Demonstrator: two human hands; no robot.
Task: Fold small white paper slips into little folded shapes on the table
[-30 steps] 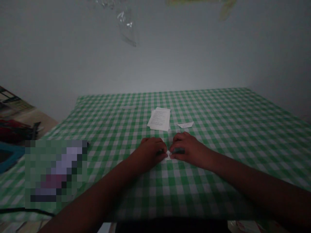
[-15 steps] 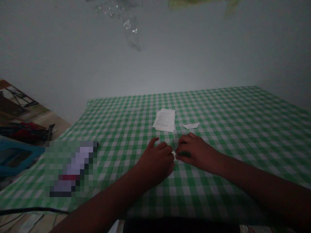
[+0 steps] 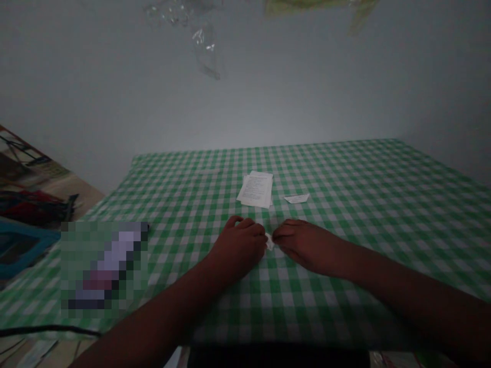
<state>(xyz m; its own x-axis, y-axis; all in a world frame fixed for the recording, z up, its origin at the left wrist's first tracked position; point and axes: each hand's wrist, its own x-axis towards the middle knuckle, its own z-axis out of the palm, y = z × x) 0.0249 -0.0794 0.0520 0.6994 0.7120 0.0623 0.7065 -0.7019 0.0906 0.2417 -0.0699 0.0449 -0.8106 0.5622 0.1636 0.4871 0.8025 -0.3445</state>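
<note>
Left hand (image 3: 238,246) and right hand (image 3: 309,246) curl their grips nearly shut, meeting at a small white paper scrap (image 3: 270,242) (pinched or just touched, can't tell) on the checked bench (image 3: 387,220), below the printed sheets (image 3: 255,189).

Bare left hand (image 3: 238,248), bare right hand (image 3: 310,246)

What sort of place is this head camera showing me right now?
Probably a plain room in a home or a small office, though it's hard to be sure: a green-and-white gingham tablecloth covers the table, loose printed white paper sheets lie on it, and a bare pale wall stands behind.
</note>
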